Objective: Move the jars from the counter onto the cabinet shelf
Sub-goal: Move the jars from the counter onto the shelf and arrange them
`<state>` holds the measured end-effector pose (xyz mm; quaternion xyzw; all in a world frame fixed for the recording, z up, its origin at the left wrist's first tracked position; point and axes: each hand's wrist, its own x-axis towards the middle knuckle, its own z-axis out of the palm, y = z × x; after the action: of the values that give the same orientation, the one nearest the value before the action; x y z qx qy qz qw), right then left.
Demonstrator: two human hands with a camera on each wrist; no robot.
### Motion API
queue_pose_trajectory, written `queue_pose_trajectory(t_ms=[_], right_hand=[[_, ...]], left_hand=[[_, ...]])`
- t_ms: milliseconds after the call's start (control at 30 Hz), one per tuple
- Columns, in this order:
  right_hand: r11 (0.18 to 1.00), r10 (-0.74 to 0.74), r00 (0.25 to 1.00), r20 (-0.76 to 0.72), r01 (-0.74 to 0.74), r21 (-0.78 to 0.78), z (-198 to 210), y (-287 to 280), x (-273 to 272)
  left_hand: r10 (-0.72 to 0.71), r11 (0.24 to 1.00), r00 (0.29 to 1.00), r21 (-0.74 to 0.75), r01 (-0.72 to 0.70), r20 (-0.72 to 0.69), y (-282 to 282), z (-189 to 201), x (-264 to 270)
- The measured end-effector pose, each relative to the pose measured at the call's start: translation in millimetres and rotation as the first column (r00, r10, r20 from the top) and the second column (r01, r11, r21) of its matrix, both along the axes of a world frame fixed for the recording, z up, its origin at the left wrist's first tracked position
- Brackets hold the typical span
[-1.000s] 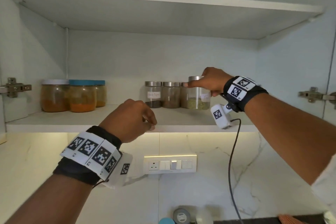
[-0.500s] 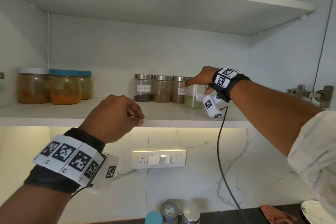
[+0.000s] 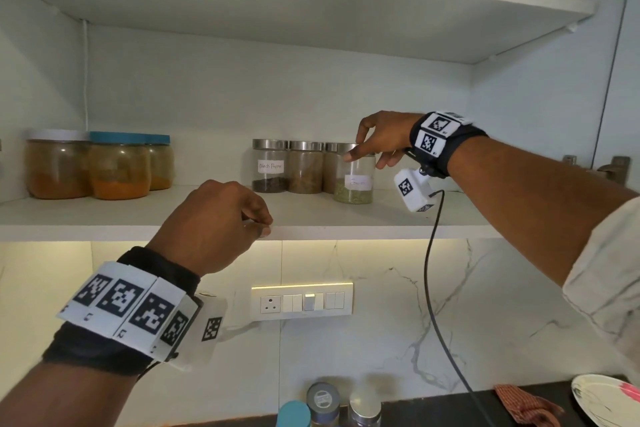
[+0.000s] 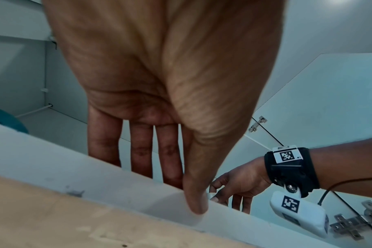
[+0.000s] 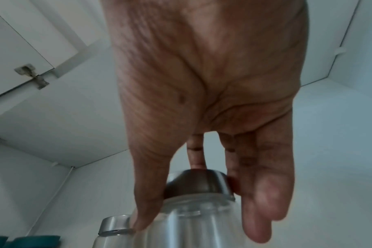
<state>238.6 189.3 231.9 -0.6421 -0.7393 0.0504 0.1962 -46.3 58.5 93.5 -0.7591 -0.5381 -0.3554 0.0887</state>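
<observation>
A glass jar (image 3: 353, 184) with a steel lid, a white label and green contents stands on the white cabinet shelf (image 3: 104, 218), in front of three similar steel-lidded jars (image 3: 304, 166). My right hand (image 3: 367, 159) is over it. In the right wrist view my right hand (image 5: 198, 193) has thumb and fingers loosely round the jar's lid (image 5: 202, 184), touching it. My left hand (image 3: 265, 224) rests on the shelf's front edge and holds nothing; in the left wrist view my left hand (image 4: 172, 184) has straight fingers on top and the thumb on the edge. More jars (image 3: 323, 399) stand on the dark counter below.
Three jars of orange contents (image 3: 117, 166) stand at the shelf's left. The shelf right of the steel-lidded jars is bare. A switch panel (image 3: 301, 302) is on the marble wall. A black cable (image 3: 429, 270) hangs from my right wrist. A cloth (image 3: 526, 406) and plate (image 3: 606, 399) lie on the counter.
My right hand brought the green-filled jar down onto the shelf in front of the row, and its fingers have loosened. My left hand stayed at the shelf edge.
</observation>
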Motion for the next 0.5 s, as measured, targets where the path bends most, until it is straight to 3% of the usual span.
queue_pose_trajectory(t_ms=[300, 500], right_hand=[[0.999, -0.052, 0.989, 0.141, 0.05, 0.021, 5, 10, -13], [1.0, -0.025, 1.0, 0.008, 0.025, -0.011, 0, 9, -11]], left_hand=[[-0.005, 1.0, 1.0, 0.011, 0.005, 0.022, 2, -3, -1], [-0.011, 0.999, 1.0, 0.031, 0.011, 0.028, 2, -4, -2]])
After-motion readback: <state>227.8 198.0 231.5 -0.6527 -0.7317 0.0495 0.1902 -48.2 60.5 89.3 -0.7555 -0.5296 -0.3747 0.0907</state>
